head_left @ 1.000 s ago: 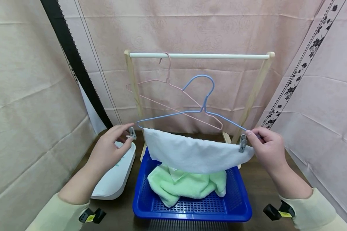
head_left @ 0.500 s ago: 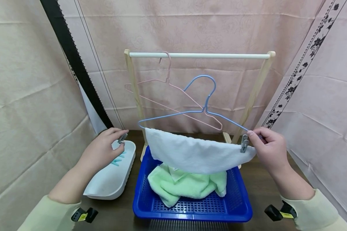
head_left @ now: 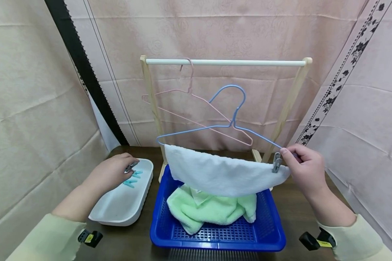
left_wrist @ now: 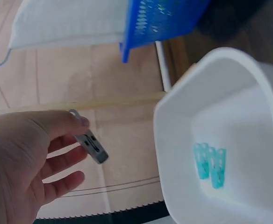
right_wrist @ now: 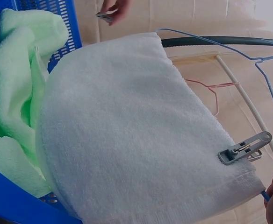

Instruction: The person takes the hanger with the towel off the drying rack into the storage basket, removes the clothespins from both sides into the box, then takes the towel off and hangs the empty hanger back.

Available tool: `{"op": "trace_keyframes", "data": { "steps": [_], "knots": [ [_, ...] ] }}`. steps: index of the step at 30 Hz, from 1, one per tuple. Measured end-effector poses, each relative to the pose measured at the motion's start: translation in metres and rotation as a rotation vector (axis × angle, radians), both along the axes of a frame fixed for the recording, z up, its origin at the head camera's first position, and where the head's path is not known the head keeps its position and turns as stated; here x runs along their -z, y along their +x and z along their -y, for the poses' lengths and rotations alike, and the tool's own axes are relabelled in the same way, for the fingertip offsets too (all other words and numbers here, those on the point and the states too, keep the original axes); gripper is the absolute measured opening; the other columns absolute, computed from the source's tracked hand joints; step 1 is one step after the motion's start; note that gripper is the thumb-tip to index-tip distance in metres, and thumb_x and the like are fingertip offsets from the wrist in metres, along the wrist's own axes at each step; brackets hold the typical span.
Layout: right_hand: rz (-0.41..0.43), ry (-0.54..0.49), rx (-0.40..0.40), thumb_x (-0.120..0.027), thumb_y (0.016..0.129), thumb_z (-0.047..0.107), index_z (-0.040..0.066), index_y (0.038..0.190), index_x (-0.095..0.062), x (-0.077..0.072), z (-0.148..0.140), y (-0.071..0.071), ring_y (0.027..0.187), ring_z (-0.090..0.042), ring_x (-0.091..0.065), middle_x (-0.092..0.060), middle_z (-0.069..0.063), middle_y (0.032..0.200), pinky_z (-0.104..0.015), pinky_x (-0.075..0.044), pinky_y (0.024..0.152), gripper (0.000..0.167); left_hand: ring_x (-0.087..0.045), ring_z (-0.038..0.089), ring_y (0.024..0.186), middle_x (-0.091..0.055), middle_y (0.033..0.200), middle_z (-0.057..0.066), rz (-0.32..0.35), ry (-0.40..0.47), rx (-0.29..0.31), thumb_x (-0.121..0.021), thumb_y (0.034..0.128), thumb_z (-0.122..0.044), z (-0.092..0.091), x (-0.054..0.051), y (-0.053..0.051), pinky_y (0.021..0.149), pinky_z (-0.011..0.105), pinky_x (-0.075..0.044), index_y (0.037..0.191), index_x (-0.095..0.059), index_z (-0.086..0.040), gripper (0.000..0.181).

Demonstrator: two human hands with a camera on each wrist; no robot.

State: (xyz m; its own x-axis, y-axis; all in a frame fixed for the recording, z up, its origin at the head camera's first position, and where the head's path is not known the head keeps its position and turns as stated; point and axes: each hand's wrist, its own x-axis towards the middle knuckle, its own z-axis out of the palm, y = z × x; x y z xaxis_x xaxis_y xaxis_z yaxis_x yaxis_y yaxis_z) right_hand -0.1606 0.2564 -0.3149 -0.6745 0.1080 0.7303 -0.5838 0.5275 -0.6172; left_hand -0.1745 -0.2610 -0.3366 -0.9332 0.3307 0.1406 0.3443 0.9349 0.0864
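My left hand (head_left: 112,172) pinches a grey clothespin (left_wrist: 93,145) between thumb and index finger, the other fingers loosely bent. It hovers over the white tub (head_left: 117,212), where teal clothespins (left_wrist: 210,164) lie. My right hand (head_left: 303,165) grips the right end of a blue hanger (head_left: 196,129), held up in front of the rack. Folded over its lower bar is a white towel (head_left: 222,172). Another grey clothespin (right_wrist: 245,148) clamps the towel's edge near my right hand. The right fingertips are only partly visible in the right wrist view.
Below the towel stands a blue basket (head_left: 217,244) with a light green towel (head_left: 212,210) in it. Behind it rises a rack with a white rod (head_left: 248,63) and pale posts. A pink hanger (head_left: 191,79) hangs from the rod. Curtains enclose the brown table.
My left hand has moved left and down, away from the hanger's left end to above the tub, still with the clothespin. The right hand and hanger have shifted slightly right.
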Motion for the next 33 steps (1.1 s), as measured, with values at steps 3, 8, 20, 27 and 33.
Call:
{"op": "trace_keyframes", "data": {
  "steps": [3,8,20,27,33],
  "knots": [
    [0.002,-0.001,0.003,-0.070,0.085,-0.005,0.002,0.071,-0.069,0.000,0.000,-0.001,0.052,-0.005,-0.034,-0.040,0.009,0.054,-0.021,-0.026,0.047,0.016,-0.065,0.025,0.095,-0.066,0.109,0.010,0.048,-0.043,0.009,-0.074,0.0865,-0.010,0.005,0.006,-0.006,0.083,0.046,-0.055,0.119,-0.070,-0.006,0.033],
    [-0.022,0.006,-0.002,-0.070,0.084,-0.006,0.002,0.070,-0.068,0.001,0.001,-0.001,0.052,-0.004,-0.034,-0.041,0.009,0.055,-0.021,-0.026,0.047,0.017,-0.065,0.025,0.095,-0.066,0.107,0.009,0.130,-0.102,-0.002,-0.074,0.0858,-0.008,0.011,0.018,-0.018,0.082,0.045,-0.055,0.116,-0.072,-0.008,0.030],
    [-0.045,0.031,-0.013,-0.070,0.084,-0.006,0.003,0.070,-0.068,0.001,0.001,-0.001,0.051,-0.004,-0.034,-0.041,0.008,0.055,-0.022,-0.026,0.046,0.017,-0.065,0.024,0.092,-0.069,0.099,0.005,0.294,-0.190,0.005,-0.076,0.0836,-0.002,0.019,0.040,-0.027,0.085,0.047,-0.054,0.108,-0.074,-0.008,0.025],
    [-0.020,0.028,-0.007,-0.070,0.084,-0.005,0.005,0.070,-0.068,0.003,0.001,0.001,0.052,-0.005,-0.034,-0.041,0.007,0.056,-0.022,-0.026,0.046,0.018,-0.054,0.018,0.075,-0.065,0.087,0.001,0.345,-0.217,-0.017,-0.078,0.0820,0.000,0.023,0.058,-0.028,0.077,0.043,-0.053,0.100,-0.066,-0.010,0.023],
    [-0.005,0.020,-0.007,-0.070,0.085,-0.005,0.006,0.069,-0.068,0.003,0.003,0.003,0.052,-0.006,-0.035,-0.041,0.006,0.056,-0.022,-0.026,0.046,0.019,-0.050,0.020,0.074,-0.060,0.085,0.000,0.379,-0.202,-0.061,-0.069,0.0869,0.003,0.025,0.067,-0.030,0.072,0.040,-0.049,0.098,-0.063,-0.012,0.019]
  ]
}}
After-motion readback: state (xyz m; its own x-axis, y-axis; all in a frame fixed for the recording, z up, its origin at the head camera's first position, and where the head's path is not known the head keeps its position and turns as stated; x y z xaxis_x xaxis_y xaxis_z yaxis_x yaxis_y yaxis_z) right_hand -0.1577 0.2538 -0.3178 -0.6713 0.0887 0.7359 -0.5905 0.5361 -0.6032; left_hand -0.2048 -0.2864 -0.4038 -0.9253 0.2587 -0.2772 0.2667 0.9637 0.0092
